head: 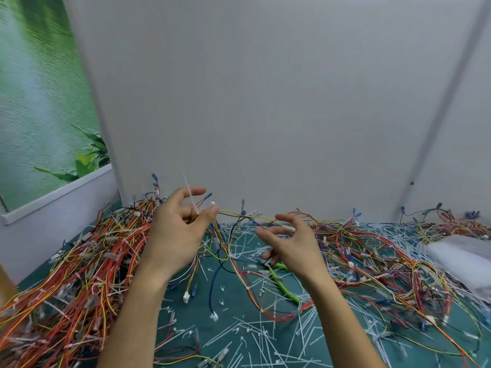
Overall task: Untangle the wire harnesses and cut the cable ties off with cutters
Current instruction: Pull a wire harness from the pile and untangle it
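Nothing legible showed: no lettering on the wire harnesses [87,264] or the green poster [39,88] at ten o'clock.

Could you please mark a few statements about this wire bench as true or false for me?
1. The left hand pinches a white cable tie that sticks upward. True.
2. The right hand grips the green-handled cutters. False: the cutters lie on the mat below that hand, whose fingers are spread.
3. The mat is red. False: it is green.
4. Loose white tie pieces lie scattered over the mat. True.
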Demonstrator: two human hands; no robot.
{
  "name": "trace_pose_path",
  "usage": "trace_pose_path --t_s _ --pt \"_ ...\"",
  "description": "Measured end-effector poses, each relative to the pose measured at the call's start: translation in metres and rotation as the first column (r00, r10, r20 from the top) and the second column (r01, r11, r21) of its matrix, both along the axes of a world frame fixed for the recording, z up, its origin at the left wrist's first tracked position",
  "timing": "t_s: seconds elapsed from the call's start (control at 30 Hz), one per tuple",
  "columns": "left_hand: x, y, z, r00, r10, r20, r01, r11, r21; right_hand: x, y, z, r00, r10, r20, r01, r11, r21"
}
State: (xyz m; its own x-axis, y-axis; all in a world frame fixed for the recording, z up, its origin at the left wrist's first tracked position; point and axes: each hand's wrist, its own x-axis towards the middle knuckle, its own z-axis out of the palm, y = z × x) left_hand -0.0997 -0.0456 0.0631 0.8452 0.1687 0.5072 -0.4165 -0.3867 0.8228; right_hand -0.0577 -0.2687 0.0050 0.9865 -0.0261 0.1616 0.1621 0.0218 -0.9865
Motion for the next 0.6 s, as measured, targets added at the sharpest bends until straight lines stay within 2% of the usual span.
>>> trace_pose_path --t_s 0.1,0.17,0.2,0.33,0.43,0.5,0.6 --pt "0.001 -0.001 -0.003 0.993 0.088 0.084 -0.092 0.995 0.047 0.0 0.008 -0.006 0.996 0.086 -0.029 -0.085 0.995 0.058" --pt "0.003 -0.003 -0.006 0.99 0.13 0.055 -0.134 0.988 0.081 0.0 0.014 -0.009 0.991 0.12 -0.053 -0.112 0.986 0.126" --pt "0.006 -0.003 -0.008 0.989 0.15 0.01 -0.151 0.983 0.104 -0.001 0.018 -0.011 0.994 0.096 -0.048 -0.091 0.992 0.086" --pt "0.015 0.001 -0.018 0.949 0.206 -0.237 -0.141 0.954 0.264 -0.006 0.024 -0.009 0.999 -0.028 0.032 0.036 0.96 -0.278" --pt "0.018 0.002 -0.022 0.925 0.236 -0.299 -0.145 0.943 0.298 -0.011 0.023 -0.009 0.998 0.062 -0.003 -0.057 0.886 -0.46" --pt "0.019 0.002 -0.023 0.946 0.172 -0.276 -0.106 0.965 0.239 -0.015 0.028 -0.009 0.985 0.163 -0.063 -0.172 0.849 -0.5" --pt "0.018 0.0 -0.021 0.973 -0.055 -0.225 0.087 0.987 0.138 -0.019 0.037 -0.011 0.968 0.23 -0.098 -0.247 0.811 -0.53"
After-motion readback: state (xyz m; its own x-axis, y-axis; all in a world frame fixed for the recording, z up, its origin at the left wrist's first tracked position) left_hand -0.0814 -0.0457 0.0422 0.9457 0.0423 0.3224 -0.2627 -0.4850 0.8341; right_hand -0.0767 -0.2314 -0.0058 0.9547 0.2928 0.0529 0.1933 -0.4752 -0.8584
